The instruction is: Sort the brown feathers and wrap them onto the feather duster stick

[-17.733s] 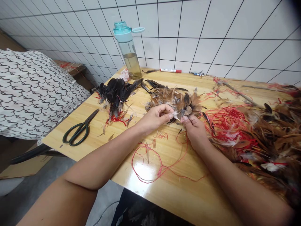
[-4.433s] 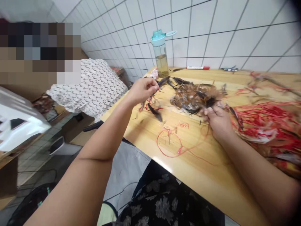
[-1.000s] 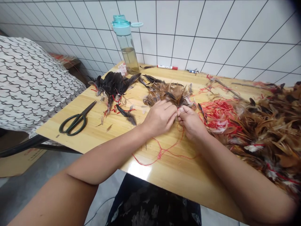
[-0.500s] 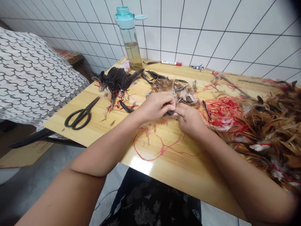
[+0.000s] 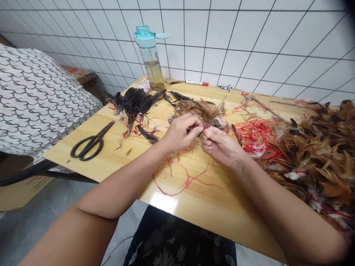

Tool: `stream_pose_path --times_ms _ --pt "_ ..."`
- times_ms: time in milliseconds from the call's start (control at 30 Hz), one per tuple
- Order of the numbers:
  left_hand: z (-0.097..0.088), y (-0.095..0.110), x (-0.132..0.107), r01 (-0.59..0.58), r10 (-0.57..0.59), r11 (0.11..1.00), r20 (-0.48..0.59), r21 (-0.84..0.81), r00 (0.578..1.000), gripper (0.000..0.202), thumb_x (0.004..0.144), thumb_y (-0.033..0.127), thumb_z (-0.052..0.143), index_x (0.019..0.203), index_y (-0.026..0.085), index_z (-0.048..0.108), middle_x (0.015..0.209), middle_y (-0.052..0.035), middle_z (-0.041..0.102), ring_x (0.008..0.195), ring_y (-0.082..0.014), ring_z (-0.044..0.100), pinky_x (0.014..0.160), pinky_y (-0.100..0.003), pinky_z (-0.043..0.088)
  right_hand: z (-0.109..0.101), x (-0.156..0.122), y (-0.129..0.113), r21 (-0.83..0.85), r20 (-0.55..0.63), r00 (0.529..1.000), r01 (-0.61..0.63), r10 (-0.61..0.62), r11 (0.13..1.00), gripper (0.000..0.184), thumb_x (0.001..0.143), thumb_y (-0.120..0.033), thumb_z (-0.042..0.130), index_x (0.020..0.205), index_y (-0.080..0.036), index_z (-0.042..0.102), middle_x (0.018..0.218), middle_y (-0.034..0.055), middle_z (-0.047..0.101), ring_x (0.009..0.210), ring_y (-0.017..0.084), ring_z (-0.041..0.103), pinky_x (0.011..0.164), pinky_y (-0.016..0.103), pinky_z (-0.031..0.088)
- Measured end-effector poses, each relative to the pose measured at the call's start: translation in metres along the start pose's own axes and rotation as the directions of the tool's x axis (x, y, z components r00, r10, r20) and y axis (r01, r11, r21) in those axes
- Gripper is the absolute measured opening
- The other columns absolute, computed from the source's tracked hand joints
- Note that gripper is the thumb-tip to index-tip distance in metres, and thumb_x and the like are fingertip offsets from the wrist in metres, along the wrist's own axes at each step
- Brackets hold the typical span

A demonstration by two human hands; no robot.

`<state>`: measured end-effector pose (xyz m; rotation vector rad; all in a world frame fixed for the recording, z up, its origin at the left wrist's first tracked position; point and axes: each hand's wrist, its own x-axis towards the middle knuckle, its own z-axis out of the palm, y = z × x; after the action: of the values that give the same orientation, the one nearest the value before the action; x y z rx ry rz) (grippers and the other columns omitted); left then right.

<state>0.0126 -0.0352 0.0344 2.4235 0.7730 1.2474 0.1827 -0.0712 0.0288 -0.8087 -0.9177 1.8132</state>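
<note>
My left hand [image 5: 179, 132] and my right hand [image 5: 220, 145] meet over a wooden table [image 5: 199, 207], just in front of a small heap of brown feathers [image 5: 200, 109]. Both hands pinch a dark feather bound with red thread [image 5: 200, 128] between their fingertips. A loose loop of red thread [image 5: 181, 178] lies on the table under my wrists. A pile of black feathers [image 5: 133, 103] lies to the left. A big heap of brown feathers tangled with red thread [image 5: 305, 147] fills the right side.
Green-handled scissors [image 5: 88, 143] lie near the table's left edge. A clear bottle with a teal lid [image 5: 149, 57] stands at the back by the tiled wall, with a red-capped marker [image 5: 196, 82] beside it. A patterned cushion [image 5: 36, 99] sits left of the table.
Both hands have lifted slightly and my right palm has turned upward, still pinching the same feather and thread. Earlier my left hand reached toward the black pile and came back.
</note>
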Motion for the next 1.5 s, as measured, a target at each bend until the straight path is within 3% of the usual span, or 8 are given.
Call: stream_pose_path --times_ms 167,367,600,833,967,1100,1333,1500 --pt "-0.006 0.005 0.002 -0.086 0.085 0.996 -0.048 -0.01 0.995 0.014 0.09 0.023 0.057 0.08 0.015 0.063 0.087 -0.0073 0.064 0.087 -0.0151 0.06 0.08 -0.029 0.048 0.006 -0.003 -0.004 0.092 -0.011 1.0 -0.024 0.025 0.995 0.019 0.082 -0.018 0.061 0.068 -0.018 0.049 0.067 -0.0036 0.037 0.054 0.007 0.03 0.048 0.017 0.027" --pt "-0.004 0.004 0.002 -0.032 0.019 0.958 -0.05 -0.283 0.999 0.017 0.086 0.025 0.063 0.073 0.015 0.058 0.084 -0.0057 0.064 0.081 -0.0136 0.061 0.077 -0.028 0.05 0.018 -0.006 -0.001 0.235 -0.079 0.989 -0.106 0.127 0.966 0.016 0.084 -0.016 0.059 0.073 -0.018 0.048 0.068 -0.0045 0.042 0.052 0.006 0.033 0.046 0.016 0.029" --pt "0.0 0.004 -0.001 0.17 -0.173 0.738 0.061 -0.653 0.983 0.025 0.086 0.031 0.068 0.075 0.015 0.052 0.093 -0.0066 0.066 0.081 -0.0118 0.065 0.076 -0.027 0.052 0.034 -0.013 -0.002 0.389 0.007 0.976 -0.205 0.219 0.898 0.021 0.093 -0.016 0.051 0.073 -0.018 0.043 0.061 -0.0066 0.038 0.043 0.003 0.025 0.038 0.009 0.021" --pt "0.003 0.004 -0.001 0.309 -0.291 0.563 0.166 -0.766 0.942 0.029 0.083 0.036 0.072 0.078 0.014 0.054 0.084 -0.0028 0.066 0.07 -0.0082 0.062 0.071 -0.024 0.051 0.031 -0.014 0.001 0.424 0.091 0.969 -0.247 0.23 0.871 0.023 0.095 -0.02 0.051 0.073 -0.018 0.043 0.055 -0.0087 0.035 0.038 0.002 0.02 0.034 0.007 0.019" --pt "0.001 0.004 0.001 0.34 -0.317 0.528 0.191 -0.778 0.929 0.03 0.082 0.037 0.074 0.078 0.014 0.056 0.076 -0.0014 0.065 0.066 -0.008 0.061 0.068 -0.022 0.05 0.028 -0.013 0.001 0.324 0.089 0.977 -0.211 0.192 0.922 0.027 0.09 -0.032 0.063 0.072 -0.017 0.049 0.054 -0.009 0.037 0.039 0.001 0.018 0.033 0.008 0.018" --pt "-0.006 0.009 0.003 0.365 -0.306 0.542 0.227 -0.757 0.925 0.032 0.081 0.038 0.074 0.077 0.014 0.054 0.072 -0.0011 0.064 0.061 -0.0073 0.058 0.062 -0.021 0.048 0.022 -0.011 0.001 0.144 0.08 0.984 -0.172 0.162 0.975 0.023 0.081 -0.032 0.074 0.075 -0.015 0.059 0.054 -0.008 0.044 0.04 0.001 0.019 0.035 0.011 0.015" --pt "-0.014 0.011 0.005 0.411 -0.281 0.601 0.3 -0.685 0.912 0.027 0.084 0.031 0.07 0.076 0.015 0.051 0.069 -0.0008 0.062 0.056 -0.0071 0.058 0.055 -0.02 0.047 0.014 -0.006 0.004 -0.027 0.015 0.986 -0.168 0.169 0.985 0.037 0.057 -0.035 0.09 0.071 -0.011 0.066 0.069 -0.0002 0.06 0.05 0.001 0.038 0.038 0.014 0.013" --pt "-0.012 0.011 0.004 0.442 -0.272 0.609 0.35 -0.659 0.897 0.024 0.084 0.028 0.07 0.075 0.014 0.051 0.069 -0.0016 0.063 0.06 -0.0082 0.061 0.059 -0.021 0.05 0.009 -0.002 0.008 -0.034 -0.061 0.987 -0.152 0.149 0.988 0.029 0.059 -0.028 0.088 0.068 -0.011 0.067 0.071 0.0012 0.06 0.054 0.003 0.04 0.04 0.015 0.018"
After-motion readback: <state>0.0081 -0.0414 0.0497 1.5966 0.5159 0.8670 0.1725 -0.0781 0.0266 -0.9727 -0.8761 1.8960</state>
